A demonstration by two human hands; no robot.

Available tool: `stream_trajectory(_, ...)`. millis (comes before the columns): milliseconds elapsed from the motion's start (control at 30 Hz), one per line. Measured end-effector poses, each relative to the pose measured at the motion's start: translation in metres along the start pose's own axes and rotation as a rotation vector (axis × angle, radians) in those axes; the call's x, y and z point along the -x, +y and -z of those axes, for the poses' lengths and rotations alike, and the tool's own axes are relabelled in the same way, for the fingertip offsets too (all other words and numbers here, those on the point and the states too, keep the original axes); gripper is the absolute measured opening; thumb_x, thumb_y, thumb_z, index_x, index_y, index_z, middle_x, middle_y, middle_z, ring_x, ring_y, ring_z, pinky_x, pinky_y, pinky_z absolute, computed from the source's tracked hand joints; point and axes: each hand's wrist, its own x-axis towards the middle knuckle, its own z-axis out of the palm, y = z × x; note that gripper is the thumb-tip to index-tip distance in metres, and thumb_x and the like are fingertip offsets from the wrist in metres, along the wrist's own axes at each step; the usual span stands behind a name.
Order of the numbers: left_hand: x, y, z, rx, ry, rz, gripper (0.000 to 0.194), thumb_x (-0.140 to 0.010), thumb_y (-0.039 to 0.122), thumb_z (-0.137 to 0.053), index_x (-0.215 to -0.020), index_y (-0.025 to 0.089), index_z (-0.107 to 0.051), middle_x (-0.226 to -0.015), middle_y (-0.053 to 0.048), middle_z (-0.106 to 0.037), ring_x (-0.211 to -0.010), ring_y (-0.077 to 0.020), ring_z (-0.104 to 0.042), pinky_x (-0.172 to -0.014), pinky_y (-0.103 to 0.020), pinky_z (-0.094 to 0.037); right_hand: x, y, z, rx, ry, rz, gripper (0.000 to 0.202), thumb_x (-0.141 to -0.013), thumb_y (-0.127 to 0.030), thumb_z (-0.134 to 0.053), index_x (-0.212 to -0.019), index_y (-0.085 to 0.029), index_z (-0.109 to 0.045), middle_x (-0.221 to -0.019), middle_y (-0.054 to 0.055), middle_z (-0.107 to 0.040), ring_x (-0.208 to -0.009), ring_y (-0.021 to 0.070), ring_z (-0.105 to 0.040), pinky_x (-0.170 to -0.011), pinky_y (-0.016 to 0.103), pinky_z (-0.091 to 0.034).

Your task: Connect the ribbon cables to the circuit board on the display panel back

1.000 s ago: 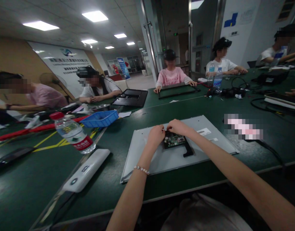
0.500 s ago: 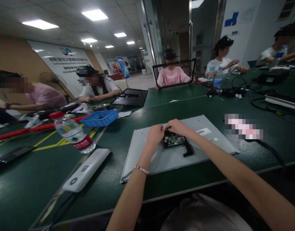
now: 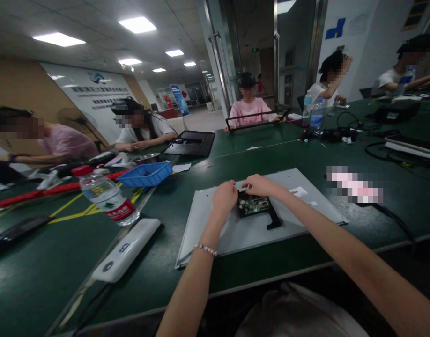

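A flat grey display panel (image 3: 211,236) lies on the green table in front of me. On its middle sits a green circuit board (image 3: 253,205) in a black frame (image 3: 274,220) with an arm that reaches toward me. My left hand (image 3: 225,197), below a beaded bracelet (image 3: 205,249), is closed at the board's far left corner. Just beside it, my right hand (image 3: 260,185) bends over the far edge of the board, its fingers pinched. Whatever sits between the fingertips of either hand is too small or hidden to make out.
Left of the panel are a white power bank (image 3: 127,250) with a cable, a water bottle (image 3: 111,199) and a blue tray (image 3: 144,174). A blurred pink item (image 3: 355,185) lies to the right. Across the table a person in pink (image 3: 248,110) holds a black frame (image 3: 253,120).
My hands stay at the board's far edge with only slight finger movement. Across the table, the person in pink has tilted the black frame down, and another person has raised a hand to the head.
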Motion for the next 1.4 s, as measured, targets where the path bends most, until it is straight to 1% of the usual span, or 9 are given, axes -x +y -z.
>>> stream_trajectory(167,-0.001,-0.001,-0.002,0.034,0.013,-0.104,0.025,-0.087,0.015,-0.042,-0.102,0.016,-0.062,-0.1,-0.008,-0.066,-0.095,-0.0195,-0.061,-0.085,-0.027,-0.045,0.022,0.016,0.032,-0.018,0.032,-0.069,0.028,-0.078,-0.02,-0.057,-0.103,-0.016,-0.07,-0.101,0.007,-0.071,-0.091,0.0192,-0.064,-0.08,0.023,-0.046)
stream_trajectory(333,-0.002,0.004,-0.003,0.045,-0.026,-0.195,0.027,-0.089,0.019,-0.042,-0.105,0.015,-0.063,-0.103,-0.008,-0.066,-0.096,-0.0205,-0.061,-0.087,-0.029,-0.045,0.071,0.046,0.058,-0.048,-0.006,-0.207,0.025,-0.079,-0.022,-0.056,-0.099,-0.017,-0.072,-0.1,0.007,-0.071,-0.09,0.021,-0.065,-0.079,0.027,-0.048)
stream_trajectory(467,0.001,0.014,0.003,0.021,-0.023,-0.224,0.026,-0.089,0.02,-0.043,-0.107,0.015,-0.062,-0.104,-0.009,-0.066,-0.096,-0.0208,-0.061,-0.088,-0.03,-0.045,0.107,0.068,0.06,-0.118,-0.01,-0.374,0.028,-0.078,-0.025,-0.059,-0.102,-0.017,-0.071,-0.099,0.008,-0.071,-0.09,0.0219,-0.065,-0.079,0.029,-0.049)
stream_trajectory(600,0.006,0.027,0.008,0.019,-0.017,-0.302,0.025,-0.09,0.021,-0.043,-0.106,0.015,-0.062,-0.101,-0.009,-0.066,-0.096,-0.0213,-0.06,-0.088,-0.031,-0.044,0.125,0.08,0.055,-0.187,-0.024,-0.46,0.035,-0.075,-0.028,-0.065,-0.108,-0.017,-0.068,-0.102,0.009,-0.069,-0.091,0.0223,-0.064,-0.08,0.03,-0.049)
stream_trajectory(800,0.011,0.042,0.007,0.039,-0.038,-0.376,0.026,-0.092,0.021,-0.041,-0.108,0.015,-0.06,-0.1,-0.009,-0.066,-0.097,-0.0211,-0.06,-0.089,-0.032,-0.043,0.122,0.08,0.044,-0.224,-0.043,-0.449,0.033,-0.074,-0.03,-0.066,-0.104,-0.018,-0.068,-0.099,0.008,-0.069,-0.088,0.021,-0.064,-0.078,0.03,-0.049)
stream_trajectory(1033,0.015,0.045,0.007,0.025,-0.046,-0.418,0.025,-0.092,0.022,-0.042,-0.108,0.015,-0.059,-0.099,-0.008,-0.065,-0.096,-0.0218,-0.06,-0.086,-0.032,-0.043,0.11,0.071,0.032,-0.21,-0.063,-0.349,0.016,-0.07,-0.02,-0.062,-0.084,-0.016,-0.069,-0.092,0.008,-0.069,-0.088,0.0215,-0.064,-0.075,0.028,-0.048)
stream_trajectory(1233,0.015,0.047,0.008,0.003,-0.061,-0.41,0.024,-0.092,0.021,-0.041,-0.106,0.016,-0.059,-0.098,-0.007,-0.065,-0.094,-0.021,-0.059,-0.084,-0.032,-0.044,0.111,0.067,0.028,-0.348,-0.009,-0.388,0.037,-0.068,-0.011,-0.06,-0.105,-0.013,-0.06,-0.091,0.008,-0.069,-0.078,0.0175,-0.064,-0.067,0.025,-0.048)
stream_trajectory(1300,0.016,0.048,0.009,0.002,-0.07,-0.407,0.024,-0.092,0.021,-0.041,-0.106,0.016,-0.059,-0.098,-0.007,-0.065,-0.094,-0.0207,-0.059,-0.083,-0.031,-0.044,0.111,0.066,0.028,-0.362,-0.011,-0.39,0.038,-0.069,-0.01,-0.059,-0.107,-0.014,-0.06,-0.087,0.007,-0.069,-0.077,0.0172,-0.064,-0.068,0.025,-0.048)
stream_trajectory(1400,0.017,0.049,0.01,0.008,-0.065,-0.407,0.024,-0.091,0.02,-0.041,-0.105,0.017,-0.06,-0.1,-0.008,-0.064,-0.094,-0.021,-0.059,-0.084,-0.032,-0.044,0.11,0.064,0.029,-0.286,-0.016,-0.383,0.033,-0.07,-0.015,-0.06,-0.103,-0.015,-0.064,-0.093,0.008,-0.069,-0.081,0.0183,-0.064,-0.071,0.027,-0.048)
